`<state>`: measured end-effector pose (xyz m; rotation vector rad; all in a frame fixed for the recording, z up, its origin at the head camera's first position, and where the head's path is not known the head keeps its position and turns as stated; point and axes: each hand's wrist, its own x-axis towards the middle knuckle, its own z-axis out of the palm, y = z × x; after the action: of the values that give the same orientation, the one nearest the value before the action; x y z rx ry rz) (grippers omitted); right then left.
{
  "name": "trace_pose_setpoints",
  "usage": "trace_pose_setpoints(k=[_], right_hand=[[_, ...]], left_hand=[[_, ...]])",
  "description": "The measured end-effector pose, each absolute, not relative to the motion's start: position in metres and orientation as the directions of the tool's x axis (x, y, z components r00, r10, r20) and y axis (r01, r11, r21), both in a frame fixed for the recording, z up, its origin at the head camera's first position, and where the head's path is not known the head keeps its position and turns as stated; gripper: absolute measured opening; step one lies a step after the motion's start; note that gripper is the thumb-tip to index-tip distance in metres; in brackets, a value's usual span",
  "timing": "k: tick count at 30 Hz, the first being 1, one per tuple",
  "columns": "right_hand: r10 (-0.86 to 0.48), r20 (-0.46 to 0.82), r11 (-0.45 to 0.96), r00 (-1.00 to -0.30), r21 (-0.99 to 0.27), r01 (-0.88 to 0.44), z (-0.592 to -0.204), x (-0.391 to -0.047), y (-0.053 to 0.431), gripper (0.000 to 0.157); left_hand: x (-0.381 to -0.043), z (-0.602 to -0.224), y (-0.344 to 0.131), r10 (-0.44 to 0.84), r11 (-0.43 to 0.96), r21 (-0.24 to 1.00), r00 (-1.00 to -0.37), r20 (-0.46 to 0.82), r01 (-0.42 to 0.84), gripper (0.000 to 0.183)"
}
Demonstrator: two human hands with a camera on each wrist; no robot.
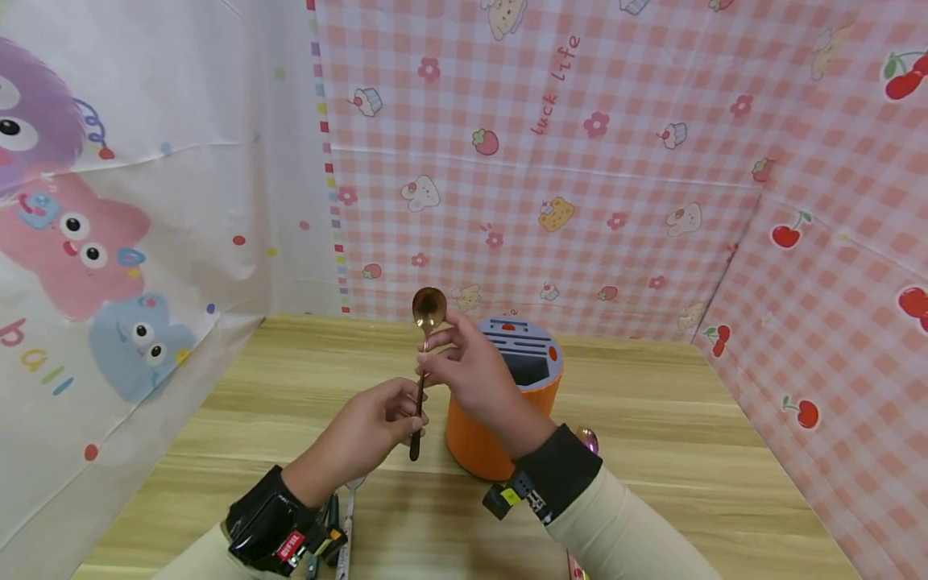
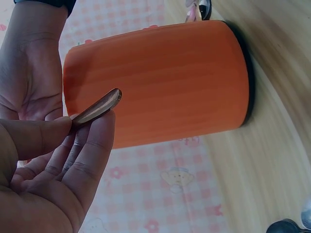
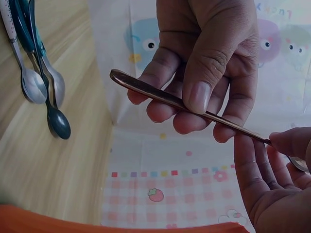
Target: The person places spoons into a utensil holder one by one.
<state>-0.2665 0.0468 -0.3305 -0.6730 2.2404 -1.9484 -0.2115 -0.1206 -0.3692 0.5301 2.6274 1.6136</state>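
Observation:
A copper-coloured spoon [image 1: 429, 308] is held nearly upright between both hands in the head view, bowl at the top. My left hand [image 1: 373, 420] pinches the lower handle between thumb and fingers. Higher up, the right hand [image 1: 473, 372] grips the neck just below the bowl. In the right wrist view the spoon's handle [image 3: 150, 92] lies across the left hand's fingers, under its thumb. Just behind the right hand stands an orange utensil holder [image 1: 464, 443] with a grey slotted top [image 1: 518, 342]; the right hand and forearm hide part of it.
Several spoons [image 3: 34, 85] lie together on the wooden table [image 1: 652, 419], left of the holder and partly behind the left wrist. A shiny pinkish spoon [image 1: 588, 439] shows beside the right cuff. Checked pink cloth [image 1: 616, 169] hangs behind and to the right, white printed cloth [image 1: 210, 185] to the left.

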Motion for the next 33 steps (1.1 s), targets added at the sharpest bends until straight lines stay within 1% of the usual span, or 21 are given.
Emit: trace_pose_setpoints(k=[5, 12, 18, 25, 29, 33], right_hand=[[-0.376, 0.219, 0.091, -0.900, -0.958, -0.271, -0.323, -0.268, 0.056, 0.067], [-0.369, 0.220, 0.085, -0.903, -0.960, -0.268, -0.313, -0.269, 0.068, 0.065], [-0.363, 0.250, 0.094, -0.897, -0.948, -0.303, -0.303, -0.272, 0.078, 0.061], [-0.354, 0.273, 0.104, -0.895, -0.939, -0.327, -0.290, -0.274, 0.089, 0.064], [-0.350, 0.306, 0.128, -0.885, -0.921, -0.369, -0.283, -0.277, 0.095, 0.057], [-0.346, 0.341, 0.132, -0.874, -0.904, -0.406, -0.278, -0.279, 0.101, 0.054]], left_hand=[[-0.216, -0.364, -0.113, 0.308, 0.409, 0.863, -0.935, 0.176, 0.297, 0.020], [-0.221, -0.354, -0.103, 0.319, 0.415, 0.851, -0.928, 0.195, 0.322, 0.018], [-0.227, -0.346, -0.094, 0.332, 0.432, 0.837, -0.922, 0.198, 0.336, 0.019], [-0.232, -0.332, -0.084, 0.330, 0.447, 0.830, -0.924, 0.194, 0.334, 0.020], [-0.235, -0.325, -0.079, 0.339, 0.431, 0.836, -0.919, 0.201, 0.341, 0.020], [-0.237, -0.319, -0.074, 0.354, 0.424, 0.832, -0.911, 0.211, 0.358, 0.021]])
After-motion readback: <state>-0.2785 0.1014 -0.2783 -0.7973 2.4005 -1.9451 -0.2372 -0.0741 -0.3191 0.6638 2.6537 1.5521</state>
